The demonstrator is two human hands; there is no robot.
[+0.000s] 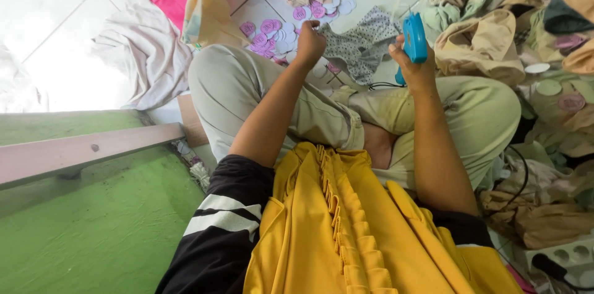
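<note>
My left hand (309, 42) is closed on the edge of a small grey dotted garment (365, 43) that lies over my knees. My right hand (411, 65) grips a blue plastic tagging gun (414, 37) held upright, its tip close to the garment's right side. I sit cross-legged on a tiled floor in pale trousers (235, 87), with a yellow ruffled cloth (334, 220) over my lap.
Round pink and white paper tags (272, 31) lie scattered on the tiles ahead. Heaps of beige and green clothes (489, 46) fill the right side. A green wall with a wooden ledge (86, 149) is at left. A white power strip (566, 257) sits at bottom right.
</note>
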